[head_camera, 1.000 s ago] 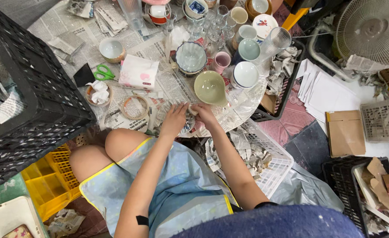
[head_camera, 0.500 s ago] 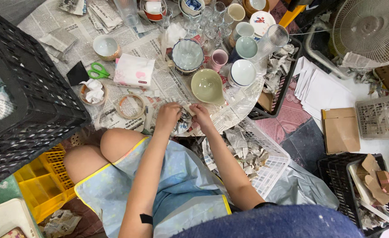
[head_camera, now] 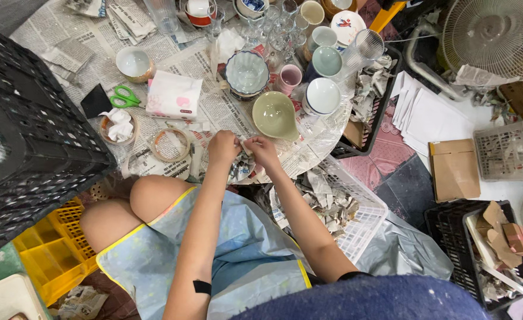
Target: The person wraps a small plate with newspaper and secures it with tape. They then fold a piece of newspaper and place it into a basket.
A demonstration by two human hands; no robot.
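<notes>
Both hands' grip [head_camera: 244, 151] around newspaper-wrapped item [head_camera: 241, 169]

Bare arms, no sleeves down to either hand, left hand [head_camera: 223, 147] and right hand [head_camera: 263, 151]. Wearing a pale blue apron [head_camera: 238, 249] with yellow edging, dark blue speckled top [head_camera: 386, 299] nearest the camera, small black patch [head_camera: 201, 287] on the left forearm, knees bare.

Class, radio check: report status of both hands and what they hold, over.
Left hand and right hand both gripping a newspaper-wrapped bundle. Green bowl just beyond it. Nothing between the hands.
</notes>
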